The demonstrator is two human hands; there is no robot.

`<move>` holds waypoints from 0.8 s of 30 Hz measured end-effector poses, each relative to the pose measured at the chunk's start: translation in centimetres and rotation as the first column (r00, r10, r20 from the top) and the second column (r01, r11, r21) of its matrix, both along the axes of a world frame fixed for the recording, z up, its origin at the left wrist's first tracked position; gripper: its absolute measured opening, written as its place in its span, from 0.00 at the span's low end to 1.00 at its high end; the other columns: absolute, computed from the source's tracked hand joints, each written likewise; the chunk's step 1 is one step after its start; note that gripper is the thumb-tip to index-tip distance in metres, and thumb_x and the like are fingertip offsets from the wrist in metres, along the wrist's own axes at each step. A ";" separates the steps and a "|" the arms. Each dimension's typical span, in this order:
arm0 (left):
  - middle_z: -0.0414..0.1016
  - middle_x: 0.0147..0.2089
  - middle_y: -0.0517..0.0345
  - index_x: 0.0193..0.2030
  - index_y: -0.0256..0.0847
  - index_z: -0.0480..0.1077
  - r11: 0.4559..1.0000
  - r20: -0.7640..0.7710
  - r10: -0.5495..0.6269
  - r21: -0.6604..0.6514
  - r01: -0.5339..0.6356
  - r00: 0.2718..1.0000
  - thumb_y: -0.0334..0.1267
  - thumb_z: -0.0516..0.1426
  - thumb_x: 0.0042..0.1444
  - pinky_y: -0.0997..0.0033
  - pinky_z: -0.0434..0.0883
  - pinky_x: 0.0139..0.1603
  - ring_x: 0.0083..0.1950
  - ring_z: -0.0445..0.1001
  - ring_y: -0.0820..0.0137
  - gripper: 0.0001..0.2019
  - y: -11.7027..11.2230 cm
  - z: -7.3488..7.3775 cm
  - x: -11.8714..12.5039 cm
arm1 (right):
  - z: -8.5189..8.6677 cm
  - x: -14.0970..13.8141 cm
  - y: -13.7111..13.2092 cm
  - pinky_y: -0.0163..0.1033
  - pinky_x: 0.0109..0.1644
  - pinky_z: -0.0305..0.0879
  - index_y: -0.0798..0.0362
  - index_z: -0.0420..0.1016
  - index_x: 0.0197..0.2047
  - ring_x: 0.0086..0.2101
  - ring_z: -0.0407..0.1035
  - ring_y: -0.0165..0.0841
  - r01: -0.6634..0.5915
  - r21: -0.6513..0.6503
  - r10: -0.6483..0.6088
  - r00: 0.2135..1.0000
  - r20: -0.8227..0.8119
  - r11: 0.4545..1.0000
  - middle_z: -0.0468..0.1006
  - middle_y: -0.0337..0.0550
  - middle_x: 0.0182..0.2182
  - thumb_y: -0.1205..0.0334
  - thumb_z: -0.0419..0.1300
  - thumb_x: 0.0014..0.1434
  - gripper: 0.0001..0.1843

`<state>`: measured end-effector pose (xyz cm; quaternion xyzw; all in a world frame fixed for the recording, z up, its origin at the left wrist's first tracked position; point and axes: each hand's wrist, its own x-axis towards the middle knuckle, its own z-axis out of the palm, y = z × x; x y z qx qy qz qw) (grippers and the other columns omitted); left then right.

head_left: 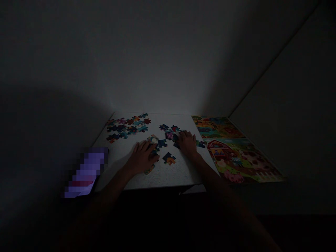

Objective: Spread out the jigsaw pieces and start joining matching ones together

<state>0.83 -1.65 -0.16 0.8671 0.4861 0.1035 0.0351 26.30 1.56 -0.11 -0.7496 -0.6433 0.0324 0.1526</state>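
Nearby, the right hand [187, 142] touches puzzle pieces [169, 134] beside a farm picture [233, 154].

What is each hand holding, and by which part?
Nothing is clearly held. The left hand lies flat on puzzle pieces; the right hand rests palm-down on other pieces. It is too dark to tell whether its fingertips pinch one.

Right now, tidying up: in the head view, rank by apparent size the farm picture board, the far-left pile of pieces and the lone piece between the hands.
1. farm picture board
2. far-left pile
3. lone piece
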 end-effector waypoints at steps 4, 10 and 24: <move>0.55 0.72 0.43 0.68 0.43 0.61 0.999 -0.014 -0.018 0.043 0.018 1.000 0.58 0.49 0.64 0.42 0.49 0.71 0.74 0.51 0.51 0.31 -2.1 -0.3 0.5 | -0.1 -0.4 0.9 0.62 0.69 0.41 0.51 0.65 0.63 0.67 0.49 0.48 0.070 -0.026 -0.072 0.996 -0.047 0.997 0.59 0.51 0.68 0.53 0.43 0.70 0.24; 0.53 0.73 0.40 0.69 0.40 0.59 0.998 0.003 -0.015 0.062 0.015 1.000 0.58 0.48 0.65 0.43 0.48 0.72 0.75 0.47 0.51 0.32 -3.3 -0.7 2.6 | -0.2 -1.5 2.5 0.67 0.67 0.39 0.52 0.63 0.64 0.67 0.48 0.51 0.097 -0.015 -0.098 0.985 -0.145 0.995 0.58 0.57 0.68 0.47 0.45 0.68 0.28; 0.60 0.69 0.40 0.65 0.36 0.63 0.981 0.066 -0.186 0.072 0.182 0.980 0.50 0.50 0.66 0.46 0.49 0.73 0.72 0.55 0.53 0.26 -2.7 0.1 6.1 | 1.0 -4.2 3.6 0.65 0.67 0.42 0.48 0.64 0.65 0.66 0.52 0.49 -0.165 -0.093 0.151 0.979 -0.138 0.982 0.60 0.54 0.67 0.40 0.45 0.68 0.31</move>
